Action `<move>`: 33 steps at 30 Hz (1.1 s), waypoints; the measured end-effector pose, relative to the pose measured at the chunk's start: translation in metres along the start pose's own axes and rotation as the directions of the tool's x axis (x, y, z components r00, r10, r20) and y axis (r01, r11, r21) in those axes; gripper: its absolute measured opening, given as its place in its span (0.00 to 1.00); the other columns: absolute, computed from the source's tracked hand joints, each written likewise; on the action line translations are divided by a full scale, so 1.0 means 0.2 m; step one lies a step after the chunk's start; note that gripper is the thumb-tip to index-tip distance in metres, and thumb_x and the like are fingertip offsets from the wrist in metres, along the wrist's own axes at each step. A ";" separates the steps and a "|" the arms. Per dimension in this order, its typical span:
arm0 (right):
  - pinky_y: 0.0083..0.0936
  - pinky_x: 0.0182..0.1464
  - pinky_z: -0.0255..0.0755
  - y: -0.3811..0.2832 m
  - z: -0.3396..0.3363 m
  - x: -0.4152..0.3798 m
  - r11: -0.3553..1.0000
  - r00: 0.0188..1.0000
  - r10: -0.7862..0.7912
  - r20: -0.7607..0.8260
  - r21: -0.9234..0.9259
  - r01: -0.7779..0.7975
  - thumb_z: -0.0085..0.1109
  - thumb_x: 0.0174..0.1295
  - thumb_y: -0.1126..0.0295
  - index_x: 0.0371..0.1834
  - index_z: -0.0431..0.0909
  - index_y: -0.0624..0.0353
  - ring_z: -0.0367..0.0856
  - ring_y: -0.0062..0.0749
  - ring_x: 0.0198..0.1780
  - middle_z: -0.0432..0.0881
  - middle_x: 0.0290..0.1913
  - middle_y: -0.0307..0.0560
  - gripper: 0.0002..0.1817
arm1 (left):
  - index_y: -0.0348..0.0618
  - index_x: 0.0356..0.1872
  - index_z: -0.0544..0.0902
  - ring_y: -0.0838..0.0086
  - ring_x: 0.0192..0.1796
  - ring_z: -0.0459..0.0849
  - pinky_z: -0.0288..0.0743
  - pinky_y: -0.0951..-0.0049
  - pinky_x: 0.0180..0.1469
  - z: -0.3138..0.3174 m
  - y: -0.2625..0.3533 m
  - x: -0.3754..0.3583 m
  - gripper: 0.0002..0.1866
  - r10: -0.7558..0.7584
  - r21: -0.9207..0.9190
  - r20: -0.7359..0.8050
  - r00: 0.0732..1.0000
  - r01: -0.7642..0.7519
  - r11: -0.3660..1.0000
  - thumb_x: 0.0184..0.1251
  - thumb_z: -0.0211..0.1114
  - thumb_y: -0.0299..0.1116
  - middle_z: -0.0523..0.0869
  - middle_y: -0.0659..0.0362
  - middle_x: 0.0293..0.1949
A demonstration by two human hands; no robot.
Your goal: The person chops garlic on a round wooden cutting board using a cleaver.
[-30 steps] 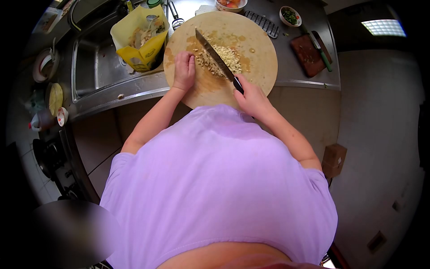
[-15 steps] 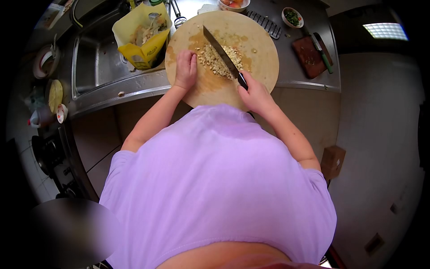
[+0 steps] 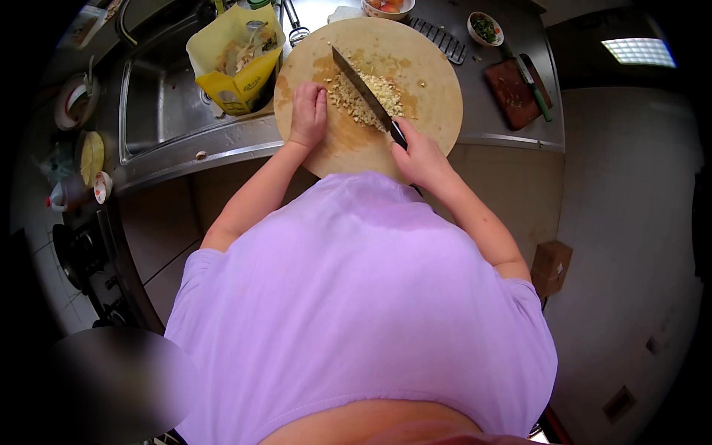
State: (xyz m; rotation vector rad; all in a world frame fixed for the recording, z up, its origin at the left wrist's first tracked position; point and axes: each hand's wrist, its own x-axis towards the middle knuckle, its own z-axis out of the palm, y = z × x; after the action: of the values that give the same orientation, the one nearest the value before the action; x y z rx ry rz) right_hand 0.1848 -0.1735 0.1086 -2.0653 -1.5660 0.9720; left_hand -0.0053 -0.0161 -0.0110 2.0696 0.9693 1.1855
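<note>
My right hand (image 3: 421,156) is wrapped round the black handle of a kitchen knife (image 3: 363,90). Its long dark blade slants up and left across a pile of finely chopped pale bits (image 3: 354,105), which look like minced garlic. They lie on a round wooden chopping board (image 3: 415,55) with damp brownish patches. At the board's left side, my left hand (image 3: 308,115) rests on the wood, its fingers curled into a loose fist. No object shows in it, and it is apart from the blade and the pile.
Left of the board, a yellow bag (image 3: 237,85) of scraps stands beside the metal sink (image 3: 159,111). To the right are a bowl of chopped greens (image 3: 484,30) and a small brown board (image 3: 508,96) with a green-handled knife (image 3: 535,93). Behind stands a fruit bowl (image 3: 387,9).
The blade has shifted slightly to the left over the chopped pile, and my right hand has moved a little with it. My left hand stays in place.
</note>
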 end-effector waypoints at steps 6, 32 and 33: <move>0.52 0.46 0.74 0.04 0.00 0.04 1.000 1.000 0.019 -0.014 0.023 -0.019 0.52 0.60 0.68 0.62 0.69 0.58 0.81 0.65 0.42 0.82 0.38 0.69 0.24 | 0.38 0.38 0.75 0.52 0.43 0.73 0.66 0.59 0.50 0.01 -0.01 0.00 0.04 -0.019 -0.001 0.020 1.000 0.019 1.000 0.69 0.55 0.27 0.76 0.48 0.36; 0.52 0.42 0.74 -0.02 0.01 -0.02 0.993 0.993 -0.109 -0.041 0.047 0.111 0.53 0.59 0.69 0.59 0.69 0.59 0.81 0.64 0.38 0.82 0.34 0.67 0.23 | 0.37 0.37 0.75 0.51 0.43 0.73 0.67 0.58 0.51 0.01 -0.01 0.00 0.03 0.004 -0.002 -0.003 1.000 -0.004 1.000 0.68 0.55 0.26 0.76 0.47 0.37; 0.52 0.42 0.74 -0.01 0.02 -0.01 0.993 0.993 -0.107 -0.039 0.046 0.109 0.53 0.59 0.69 0.59 0.69 0.59 0.81 0.64 0.38 0.82 0.34 0.67 0.23 | 0.37 0.37 0.75 0.51 0.43 0.73 0.67 0.58 0.50 0.01 -0.01 0.00 0.03 -0.005 -0.005 -0.004 1.000 0.004 1.000 0.68 0.55 0.26 0.76 0.47 0.37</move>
State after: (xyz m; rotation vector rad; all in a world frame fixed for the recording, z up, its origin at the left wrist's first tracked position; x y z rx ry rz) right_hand 0.1802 -0.1756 0.1077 -1.9334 -1.6021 0.9188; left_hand -0.0038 -0.0154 -0.0129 2.0606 0.9713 1.1892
